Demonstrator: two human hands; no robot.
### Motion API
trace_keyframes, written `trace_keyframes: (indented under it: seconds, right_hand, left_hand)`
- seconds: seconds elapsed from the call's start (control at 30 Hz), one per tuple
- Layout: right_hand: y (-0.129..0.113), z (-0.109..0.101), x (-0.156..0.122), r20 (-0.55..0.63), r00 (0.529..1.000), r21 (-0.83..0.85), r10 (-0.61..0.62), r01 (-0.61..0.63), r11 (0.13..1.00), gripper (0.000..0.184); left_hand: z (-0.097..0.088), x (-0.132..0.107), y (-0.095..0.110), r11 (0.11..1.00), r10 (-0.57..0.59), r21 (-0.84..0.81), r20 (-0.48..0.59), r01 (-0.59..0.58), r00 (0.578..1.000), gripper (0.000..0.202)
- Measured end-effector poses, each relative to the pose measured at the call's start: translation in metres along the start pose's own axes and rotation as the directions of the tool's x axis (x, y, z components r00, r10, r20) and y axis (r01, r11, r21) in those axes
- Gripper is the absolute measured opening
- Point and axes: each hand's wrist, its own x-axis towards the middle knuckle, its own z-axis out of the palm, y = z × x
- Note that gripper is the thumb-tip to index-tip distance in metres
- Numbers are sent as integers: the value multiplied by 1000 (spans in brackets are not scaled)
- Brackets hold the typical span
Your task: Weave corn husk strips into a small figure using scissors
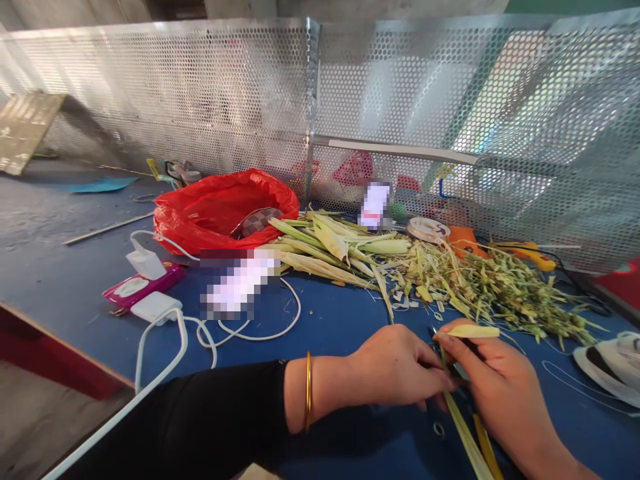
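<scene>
My left hand (397, 367), with a gold bangle at the wrist, is closed with thumb and fingertips around a long pale-green leaf stalk (465, 433) that runs down to the bottom edge. Close beside it, my right hand (510, 380) is closed too. A short pale-yellow piece of leaf (473, 331) sticks out over its index finger. Between the hands shows a bit of a dark metal blade (457, 371), mostly hidden by the fingers; which hand holds it I cannot tell. A yellow strip (486, 447) lies below the right hand.
Behind my hands lie a heap of long leaves (340, 247) and a pile of green trimmings (510, 287). Left are a red plastic bag (220, 207), a blurred phone (240, 283) and chargers with white cables (155, 307). A tape roll (429, 229) and perforated metal screen (250, 100) stand behind.
</scene>
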Motion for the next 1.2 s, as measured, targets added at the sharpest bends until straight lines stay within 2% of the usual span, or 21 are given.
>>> trace_keyframes:
  seconds: [0.07,0.17,0.27,0.33,0.43,0.57,0.67,0.77,0.87,0.97,1.03,1.1,1.2]
  right_hand:
    - [3,0,2,8,999,7,43,-43,999,24]
    - [7,-2,11,93,990,-1,102,-102,995,30]
    - [8,-9,21,227,972,-54,62,-51,997,35]
    - [8,-13,25,327,945,-116,19,20,993,35]
    - [7,-17,24,375,927,-209,-29,115,971,33]
    - [9,-18,20,314,941,-246,-126,208,947,31]
    - [10,-16,18,237,957,-258,-169,230,938,28]
    - [8,-14,21,219,968,-258,-118,174,950,26]
    - [5,-19,25,337,941,-162,-26,86,983,23]
    - [1,-28,28,425,905,11,-13,9,1000,27]
    - [-1,-33,27,433,901,133,-27,-34,991,31]
    - [-2,-33,26,420,907,198,13,-105,975,34]
    - [-6,-25,22,374,923,149,87,-152,977,35]
  left_hand:
    - [2,2,-3,1000,-10,-18,17,10,1000,23]
    - [2,7,-5,995,-25,-99,-87,16,996,22]
    - [-4,11,-1,950,-77,-312,-249,-5,965,18]
    - [-10,12,2,915,-106,-403,-292,-21,951,19]
    - [-15,11,4,898,-107,-439,-266,-21,958,26]
    - [-15,11,2,912,-93,-410,-183,10,979,26]
    - [-16,11,2,902,-95,-431,-139,26,986,21]
    - [-18,11,2,887,-91,-461,-145,14,985,19]
    - [-17,12,1,895,-117,-442,-124,51,985,21]
    - [-16,13,1,894,-126,-439,-46,93,991,36]
    - [-15,14,2,894,-128,-435,-19,107,992,42]
    - [-15,14,3,897,-131,-424,12,124,991,42]
    - [-13,13,5,914,-127,-385,25,127,992,39]
